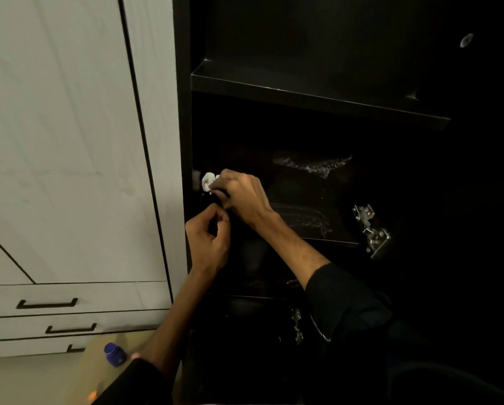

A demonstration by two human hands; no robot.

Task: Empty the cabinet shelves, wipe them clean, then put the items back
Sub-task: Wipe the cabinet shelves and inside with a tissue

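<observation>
The dark cabinet stands open, its upper shelf (pixel 318 96) bare and black. On the lower shelf (pixel 303 223), at its left front, my right hand (pixel 245 197) is closed on a small white object (pixel 207 181) with something dark below it. Just beneath, my left hand (pixel 208 238) is curled with fingertips pinched together near that dark item; what it pinches is too dark to tell. Pale streaks show on the lower shelf surface behind my right hand.
White closed cabinet doors (pixel 69 141) and drawers with black handles (pixel 46 304) fill the left. A small blue bottle (pixel 114 354) stands on the floor by my left forearm. Metal hinges (pixel 370 229) stick out at the cabinet's right side.
</observation>
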